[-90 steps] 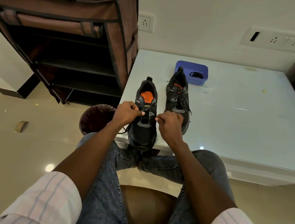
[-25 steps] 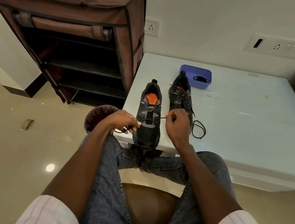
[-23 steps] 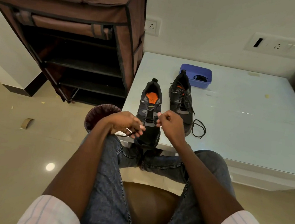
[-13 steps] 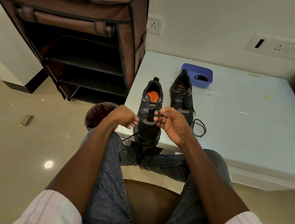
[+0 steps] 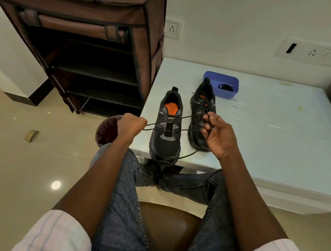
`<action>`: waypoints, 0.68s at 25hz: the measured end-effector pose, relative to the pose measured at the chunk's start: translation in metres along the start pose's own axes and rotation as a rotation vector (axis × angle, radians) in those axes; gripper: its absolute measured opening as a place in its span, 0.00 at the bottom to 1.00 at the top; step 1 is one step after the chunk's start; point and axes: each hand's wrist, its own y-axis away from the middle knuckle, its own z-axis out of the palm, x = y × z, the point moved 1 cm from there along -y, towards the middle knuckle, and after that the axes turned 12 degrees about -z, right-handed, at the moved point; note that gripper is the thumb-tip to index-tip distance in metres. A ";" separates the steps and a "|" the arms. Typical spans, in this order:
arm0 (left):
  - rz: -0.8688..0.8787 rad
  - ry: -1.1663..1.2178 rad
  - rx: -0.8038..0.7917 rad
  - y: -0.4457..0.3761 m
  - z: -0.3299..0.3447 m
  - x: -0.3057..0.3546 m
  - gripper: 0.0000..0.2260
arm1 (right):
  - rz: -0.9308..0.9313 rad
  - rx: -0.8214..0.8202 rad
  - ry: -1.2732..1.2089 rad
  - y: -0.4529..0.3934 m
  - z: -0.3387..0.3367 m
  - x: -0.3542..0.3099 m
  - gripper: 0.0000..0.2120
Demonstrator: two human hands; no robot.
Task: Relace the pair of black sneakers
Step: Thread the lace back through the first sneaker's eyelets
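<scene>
Two black sneakers stand toe-toward-me at the white table's near left corner. The left sneaker [image 5: 167, 131] shows an orange insole, and a black lace [image 5: 189, 117] crosses its lower eyelets. My left hand [image 5: 130, 125] is fisted on one lace end, left of the shoe. My right hand [image 5: 217, 136] pinches the other end, in front of the right sneaker [image 5: 202, 108], which is laced. Both lace ends are pulled taut sideways. A loose length of lace trails over the table edge below my right hand.
A blue tray [image 5: 221, 86] holding a black coil of lace sits behind the right sneaker. A brown fabric shoe rack [image 5: 99, 45] stands left of the table [image 5: 279, 139]. A dark waste bin [image 5: 108, 132] is under my left hand. I sit on a brown stool [image 5: 169, 229].
My hands have moved apart from the left sneaker's tongue, drawing the lace ends out sideways. The loose loop that lay beside the right sneaker is pulled in.
</scene>
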 end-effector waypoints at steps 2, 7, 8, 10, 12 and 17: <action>0.021 -0.340 0.191 -0.001 0.000 -0.007 0.13 | -0.005 0.033 0.094 -0.001 -0.005 0.001 0.10; 0.592 0.079 -0.223 0.025 0.014 0.013 0.16 | 0.013 -0.175 0.558 0.006 0.018 0.031 0.04; 0.626 0.085 -0.339 0.034 0.017 0.015 0.13 | 0.013 -0.228 0.600 0.007 0.022 0.038 0.03; 0.631 0.009 -0.466 0.040 0.024 0.013 0.06 | 0.007 -0.283 0.641 0.008 0.027 0.047 0.04; 0.609 -0.046 -0.459 0.038 0.025 0.012 0.05 | -0.006 -0.277 0.664 0.007 0.025 0.046 0.04; 0.299 -0.114 0.121 0.012 0.009 0.008 0.07 | -0.001 -0.163 0.696 -0.003 -0.003 0.023 0.07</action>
